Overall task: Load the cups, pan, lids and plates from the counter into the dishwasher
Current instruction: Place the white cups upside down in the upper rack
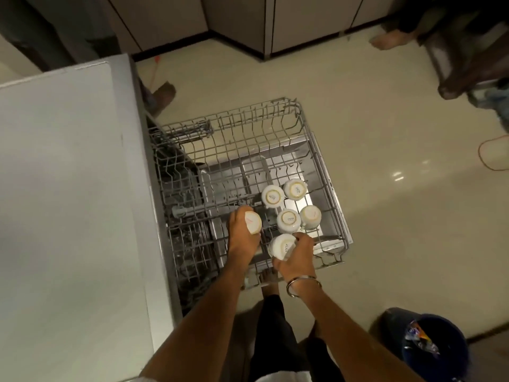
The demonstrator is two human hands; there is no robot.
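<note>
Four white cups (pixel 291 205) stand upside down, close together, in the right part of the pulled-out wire rack (pixel 325 172), printed bases up. A fifth cup (pixel 252 222), also inverted, is gripped in the left hand (pixel 242 238) over the rack's middle. A sixth cup (pixel 282 246), tilted on its side, is held by the right hand (pixel 297 257) at the near edge.

A home kitchen; pulled-out dishwasher rack (pixel 316 150), counter (pixel 68 175), floor cabinets (pixel 297 20), tiled floor (pixel 385 216).
</note>
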